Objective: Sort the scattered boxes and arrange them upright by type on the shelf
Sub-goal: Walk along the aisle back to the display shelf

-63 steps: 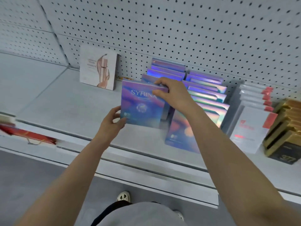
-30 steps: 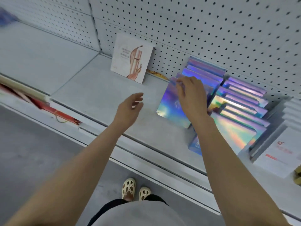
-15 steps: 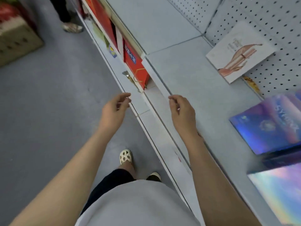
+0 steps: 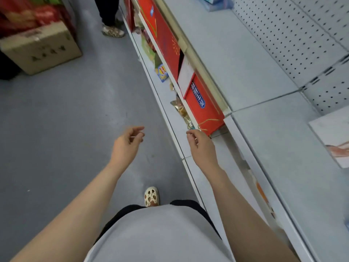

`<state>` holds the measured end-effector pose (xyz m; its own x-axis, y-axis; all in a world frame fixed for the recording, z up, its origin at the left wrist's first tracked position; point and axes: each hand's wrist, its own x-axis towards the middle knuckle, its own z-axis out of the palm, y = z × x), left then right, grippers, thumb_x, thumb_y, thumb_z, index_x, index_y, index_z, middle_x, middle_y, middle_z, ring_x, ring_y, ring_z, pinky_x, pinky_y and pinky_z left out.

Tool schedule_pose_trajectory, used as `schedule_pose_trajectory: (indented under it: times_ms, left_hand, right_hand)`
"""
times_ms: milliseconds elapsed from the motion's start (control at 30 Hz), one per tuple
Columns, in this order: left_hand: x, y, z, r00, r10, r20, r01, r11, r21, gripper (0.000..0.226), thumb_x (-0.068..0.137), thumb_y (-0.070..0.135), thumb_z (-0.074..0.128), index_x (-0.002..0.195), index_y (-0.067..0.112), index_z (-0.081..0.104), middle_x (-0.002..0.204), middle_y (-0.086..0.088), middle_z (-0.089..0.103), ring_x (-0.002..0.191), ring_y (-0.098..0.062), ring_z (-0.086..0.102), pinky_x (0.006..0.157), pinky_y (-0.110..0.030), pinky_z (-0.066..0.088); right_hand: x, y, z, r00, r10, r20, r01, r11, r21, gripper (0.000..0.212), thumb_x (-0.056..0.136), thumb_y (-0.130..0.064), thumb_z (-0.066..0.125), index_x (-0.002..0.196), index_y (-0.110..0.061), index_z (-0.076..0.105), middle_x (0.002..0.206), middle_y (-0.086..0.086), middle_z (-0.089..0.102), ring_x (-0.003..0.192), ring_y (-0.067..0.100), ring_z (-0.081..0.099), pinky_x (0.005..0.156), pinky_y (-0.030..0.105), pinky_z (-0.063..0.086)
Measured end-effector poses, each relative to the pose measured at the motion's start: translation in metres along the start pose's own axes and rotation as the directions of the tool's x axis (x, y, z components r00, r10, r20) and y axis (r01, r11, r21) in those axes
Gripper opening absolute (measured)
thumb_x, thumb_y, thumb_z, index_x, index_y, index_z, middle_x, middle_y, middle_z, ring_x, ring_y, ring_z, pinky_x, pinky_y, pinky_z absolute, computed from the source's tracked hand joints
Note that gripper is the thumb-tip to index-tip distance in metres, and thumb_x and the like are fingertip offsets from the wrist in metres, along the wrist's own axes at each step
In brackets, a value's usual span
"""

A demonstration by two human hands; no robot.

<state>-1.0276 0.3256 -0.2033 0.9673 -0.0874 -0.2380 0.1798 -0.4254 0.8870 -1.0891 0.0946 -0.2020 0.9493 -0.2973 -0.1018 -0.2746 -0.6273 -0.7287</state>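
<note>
Hands empty, between placements: I read both as free because nothing lies in either palm, a judgement that the next box has yet to be fetched. Left hand (image 4: pixel 128 140) hangs over the floor (image 4: pixel 62 118), well clear of the shelf (image 4: pixel 283 140), fingers loosely curled and apart, holding nothing. Right hand (image 4: pixel 203 146) hovers at the shelf's front edge, near the red box (image 4: pixel 203 103) stored beneath it, fingers likewise relaxed and slightly bent. White box (image 4: pixel 334 137), the only task box I see, lies on the shelf at its far right, leaning toward the pegboard (image 4: pixel 294 35).
</note>
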Motion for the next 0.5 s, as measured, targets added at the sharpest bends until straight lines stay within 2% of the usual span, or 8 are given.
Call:
schedule_pose_trajectory:
  times_ms: [133,267,367,500]
  left_hand:
    - [0.062,0.004,-0.031,1.0,-0.028,0.004,0.028,0.999,0.02,0.02,0.097,0.015,0.053,0.109,0.028,0.061,0.096,0.006,0.068,0.089,-0.016,0.066,0.091,-0.04,0.053]
    - [0.125,0.005,-0.048,0.998,-0.055,0.004,0.055,0.998,0.016,0.019,0.097,0.015,0.053,0.11,0.027,0.061,0.097,0.002,0.068,0.09,-0.016,0.065,0.091,-0.039,0.052]
    - [0.181,0.003,-0.059,0.997,-0.075,-0.003,0.075,0.996,0.042,0.018,0.097,0.017,0.054,0.11,0.027,0.061,0.097,0.004,0.068,0.088,-0.011,0.065,0.091,-0.039,0.052]
    - [0.263,0.014,-0.072,0.996,-0.08,-0.027,0.082,0.995,0.062,0.018,0.096,0.017,0.054,0.109,0.028,0.061,0.096,0.005,0.069,0.087,-0.006,0.065,0.088,-0.037,0.053]
  right_hand:
    - [0.059,-0.027,0.024,1.0,0.002,0.028,-0.001,0.999,-0.034,0.024,0.103,-0.024,0.045,0.115,-0.017,0.065,0.105,-0.002,0.066,0.093,0.014,0.058,0.081,0.031,0.047]
    - [0.127,-0.042,0.048,0.997,0.003,0.074,0.003,0.997,-0.079,0.026,0.104,-0.026,0.044,0.117,-0.017,0.064,0.104,-0.002,0.066,0.092,0.012,0.057,0.078,0.03,0.046]
    - [0.187,-0.051,0.069,0.996,-0.007,0.091,0.016,0.996,-0.093,0.026,0.103,-0.026,0.045,0.117,-0.017,0.065,0.107,-0.002,0.066,0.092,0.012,0.057,0.077,0.025,0.041]
    - [0.279,-0.069,0.09,0.99,-0.017,0.137,0.03,0.995,-0.092,0.024,0.103,-0.026,0.044,0.113,-0.017,0.064,0.104,0.0,0.066,0.093,0.014,0.058,0.08,0.033,0.048]
